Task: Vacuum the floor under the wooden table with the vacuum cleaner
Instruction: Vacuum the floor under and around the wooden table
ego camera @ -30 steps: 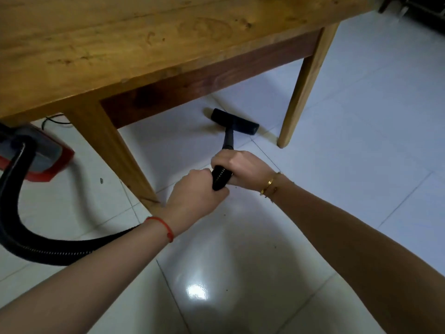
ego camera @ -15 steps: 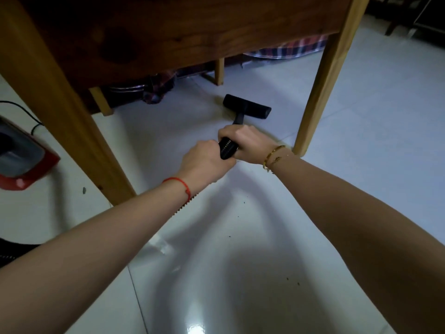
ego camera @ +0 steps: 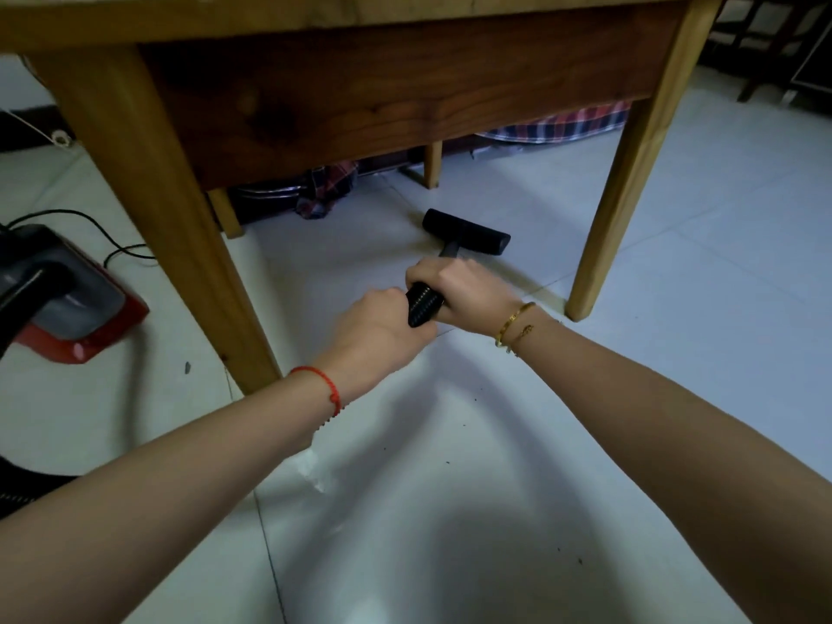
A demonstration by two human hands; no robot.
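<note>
Both hands, left hand (ego camera: 382, 322) and right hand (ego camera: 463, 290), clamped on vacuum tube (ego camera: 423, 304); nozzle (ego camera: 466, 231) just ahead on floor (ego camera: 450, 443) under counter (ego camera: 405, 96). Keep nozzle flat, slow overlapping strokes, dodge legs

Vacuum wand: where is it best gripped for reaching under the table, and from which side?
Grip the ribbed black wand at its near end, from behind, as the left hand and right hand do. It slopes down and away to the floor head, so pushing along it drives the head under the table.
</note>
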